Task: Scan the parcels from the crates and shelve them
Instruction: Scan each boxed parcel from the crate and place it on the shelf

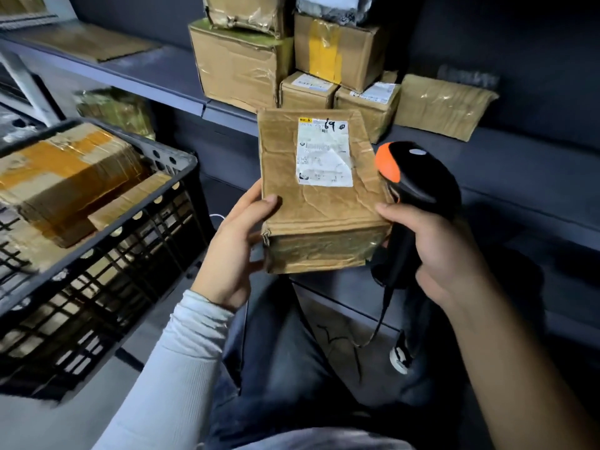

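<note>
In front of the shelf [506, 164], the parcel [319, 193] is held label up, its long axis pointing away from the person toward the shelved boxes [285, 60]. The left hand [232, 251] grips its near-left edge, thumb on top. The right hand [435, 248], touching the near-right corner, is curled round the scanner [412, 177], whose head sits just beside the label; the crate [107, 222] stands to the left.

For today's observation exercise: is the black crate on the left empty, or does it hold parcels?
It holds parcels. Inside the black crate, taped cardboard parcels show above the rim. How many lie beneath them cannot be told.
</note>
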